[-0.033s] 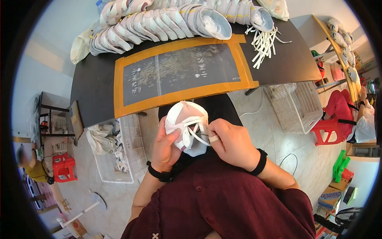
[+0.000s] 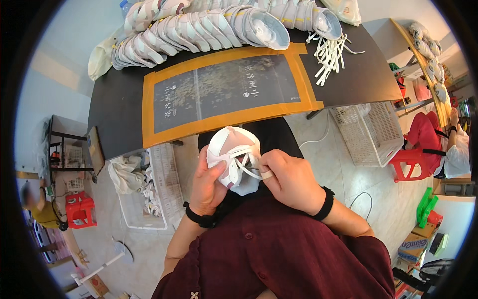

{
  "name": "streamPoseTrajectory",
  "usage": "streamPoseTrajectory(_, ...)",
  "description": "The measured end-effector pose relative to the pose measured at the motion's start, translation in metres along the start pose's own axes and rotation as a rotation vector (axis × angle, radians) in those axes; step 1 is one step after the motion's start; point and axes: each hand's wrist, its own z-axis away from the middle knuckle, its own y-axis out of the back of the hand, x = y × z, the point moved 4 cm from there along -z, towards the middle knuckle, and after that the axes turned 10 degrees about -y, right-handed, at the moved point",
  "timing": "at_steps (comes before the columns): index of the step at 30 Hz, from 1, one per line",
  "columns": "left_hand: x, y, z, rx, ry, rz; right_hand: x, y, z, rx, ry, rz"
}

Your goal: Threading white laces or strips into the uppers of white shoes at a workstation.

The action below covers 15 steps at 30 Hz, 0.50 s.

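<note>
The half-curled left hand [image 2: 205, 188] grips the white-and-pink shoe upper [image 2: 234, 142], best held steady so the right hand [image 2: 293, 180], pinching a white lace [image 2: 253, 175] at right, pulls evenly.

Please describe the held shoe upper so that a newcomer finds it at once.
Find the black table, then look below its near edge. Between the left hand and right hand is the white-and-pink shoe upper, single, unlike the stacked uppers above.
</note>
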Motion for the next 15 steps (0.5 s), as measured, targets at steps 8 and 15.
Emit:
streamPoseTrajectory(8,-0.003,-0.005,0.002,-0.001,-0.019,-0.038,-0.011,0.008,0.0,0.103,0.051,0.314)
streamPoseTrajectory(15,-0.007,0.001,0.005,0.008,-0.016,-0.031,-0.001,-0.003,-0.001,0.108,0.034,0.1)
